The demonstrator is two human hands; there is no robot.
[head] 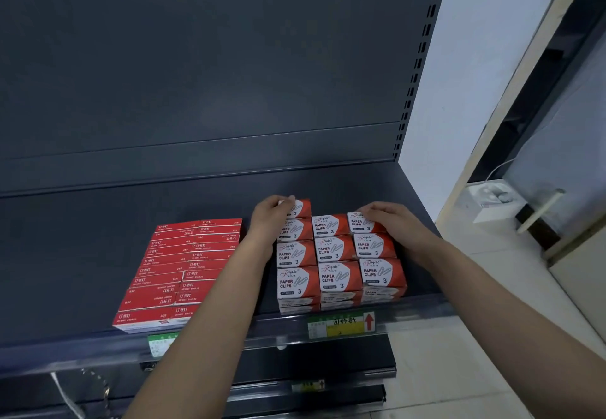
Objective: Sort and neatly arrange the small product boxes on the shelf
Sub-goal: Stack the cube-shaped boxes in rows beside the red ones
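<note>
So the clip boxes point(334, 251) are being kept in a tidy three-column block at lower centre of the frame, right at the front edge of the shelf point(98, 254), stacked at least two deep. The left hand point(272, 215) is being curled over the rearmost box point(300, 207) of the left column, fingers draped on its top and back edge; whether it's actually being gripped can't be told. The right hand point(390, 218) is being laid on the back box point(362, 223) of the right column, fingers loosely bent and resting on top, not closed around it as far as can be seen. Both hands are being held at the far end of the block. Staple boxes point(177, 271) are being kept in two flat rows just left of the left forearm. A price tag point(341, 323) is being displayed on the shelf lip below the clips.
</note>
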